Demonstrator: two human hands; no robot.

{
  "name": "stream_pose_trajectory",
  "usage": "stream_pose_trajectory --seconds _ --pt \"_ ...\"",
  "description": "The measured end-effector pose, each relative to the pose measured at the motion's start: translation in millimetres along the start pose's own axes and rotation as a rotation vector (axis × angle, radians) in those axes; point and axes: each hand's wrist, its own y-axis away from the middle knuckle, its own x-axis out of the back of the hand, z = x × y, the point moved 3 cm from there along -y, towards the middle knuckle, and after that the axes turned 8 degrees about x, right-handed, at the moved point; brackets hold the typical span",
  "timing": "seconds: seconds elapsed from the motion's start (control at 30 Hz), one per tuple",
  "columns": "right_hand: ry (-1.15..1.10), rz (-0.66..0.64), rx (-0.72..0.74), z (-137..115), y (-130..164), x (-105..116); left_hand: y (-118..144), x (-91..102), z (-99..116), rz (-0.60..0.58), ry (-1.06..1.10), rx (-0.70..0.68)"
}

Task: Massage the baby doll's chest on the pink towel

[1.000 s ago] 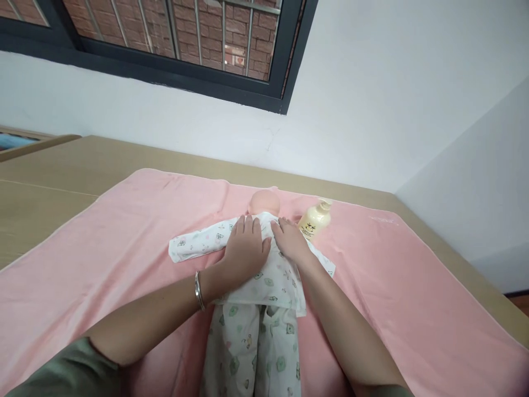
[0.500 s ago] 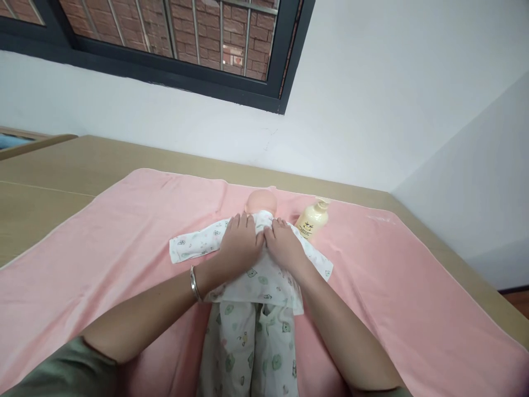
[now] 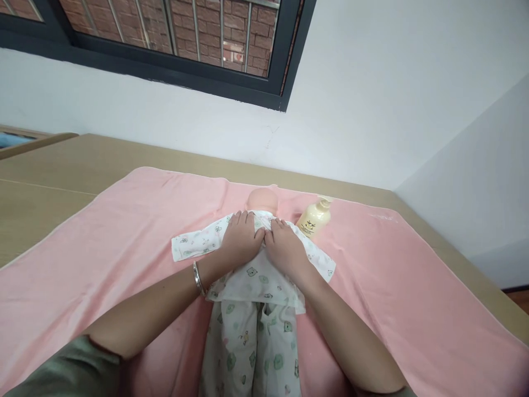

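Observation:
A baby doll (image 3: pixel 261 199) lies on its back on a pink towel (image 3: pixel 103 242), dressed in a white printed top (image 3: pixel 194 243) and matching trousers (image 3: pixel 252 353). My left hand (image 3: pixel 242 240) rests flat on the left side of the doll's chest, fingers near the collar. My right hand (image 3: pixel 285 248) lies flat on the right side of the chest, thumb touching my left hand. Both palms press on the cloth; neither grips anything I can see. A silver bangle (image 3: pixel 198 278) is on my left wrist.
A cream pump bottle (image 3: pixel 314 217) lies on the towel just right of the doll's head. The towel covers a wooden table (image 3: pixel 49 165) set against a white wall. A dark-framed barred window (image 3: pixel 165 49) is above.
My two hands have drawn together at the middle of the doll's chest, up near the collar. The doll and bottle have not moved.

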Motion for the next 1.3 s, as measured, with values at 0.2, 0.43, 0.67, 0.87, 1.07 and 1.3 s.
stream_pose_trajectory --seconds 0.2,0.43,0.67,0.87,1.07,1.3 --pt "-0.055 0.039 -0.061 20 -19 -5 4 -0.5 4 0.032 -0.009 -0.002" --pt "-0.12 0.055 -0.007 30 -23 -4 10 2.7 10 0.042 -0.018 0.002" --pt "-0.112 0.013 0.005 28 -20 0 7 9.5 9 0.008 0.001 -0.02" --pt "0.052 0.006 -0.008 -4 0 -1 -11 10.9 -4 -0.116 0.059 0.019" --pt "-0.081 0.01 -0.019 28 -22 -1 19 7.0 14 0.018 -0.051 -0.057" --pt "0.024 0.038 -0.021 7 -8 -1 -1 6.6 0 -0.103 -0.016 -0.109"
